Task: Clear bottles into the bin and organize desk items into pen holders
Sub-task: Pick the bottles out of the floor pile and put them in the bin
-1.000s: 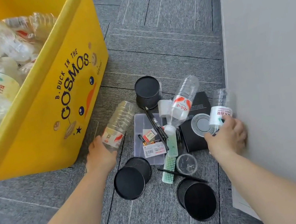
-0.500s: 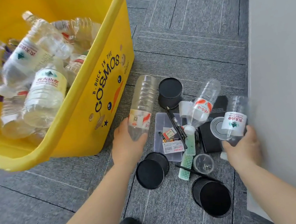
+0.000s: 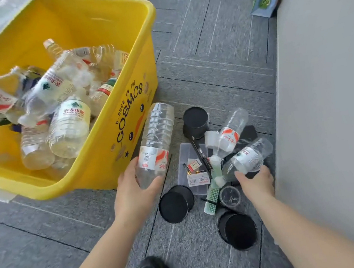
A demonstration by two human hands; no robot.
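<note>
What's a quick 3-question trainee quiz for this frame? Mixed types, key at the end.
1. True or false: the left hand grips a red-labelled bottle.
2. How many black pen holders are on the carpet? A two, B three, C five.
3. Fill in: the white-labelled bottle is held by the ___ hand.

Key: 1 true. 2 B. 3 right hand.
</note>
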